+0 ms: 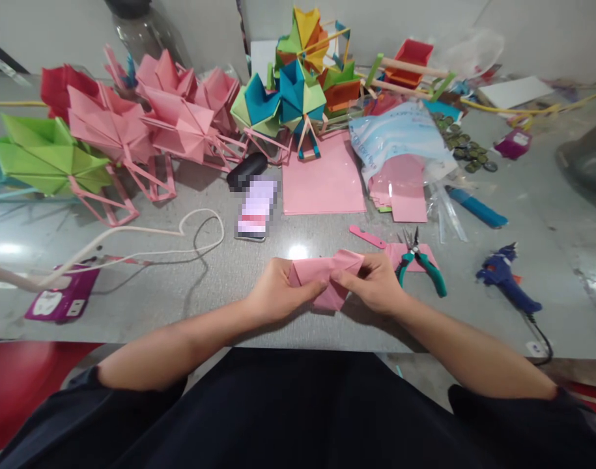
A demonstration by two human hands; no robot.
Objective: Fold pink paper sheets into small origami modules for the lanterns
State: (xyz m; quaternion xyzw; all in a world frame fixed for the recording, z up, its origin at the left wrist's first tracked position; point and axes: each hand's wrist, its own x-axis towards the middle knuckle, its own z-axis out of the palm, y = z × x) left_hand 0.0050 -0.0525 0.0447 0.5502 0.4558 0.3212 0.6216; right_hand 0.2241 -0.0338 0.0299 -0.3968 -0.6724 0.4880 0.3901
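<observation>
A partly folded sheet of pink paper (331, 296) is held between both hands just above the table's front part. My left hand (283, 290) grips its left side, thumb lying across the front. On the right side, my right hand (370, 283) pinches the paper, its thumb close to the left thumb near the middle. The fingers behind the paper are hidden. Just right of my right hand lie green-handled pliers (415, 257) on a flat pink paper piece (428, 254). A pink cutter (367, 236) lies beyond that hand.
Pink paper sheets (324, 176) and a plastic bag (400, 140) lie farther back. Folded paper models (180, 124) line the rear. A phone (256, 207) and white cable (151, 229) are left; a blue glue gun (510, 280) and blue cutter (478, 207) are right.
</observation>
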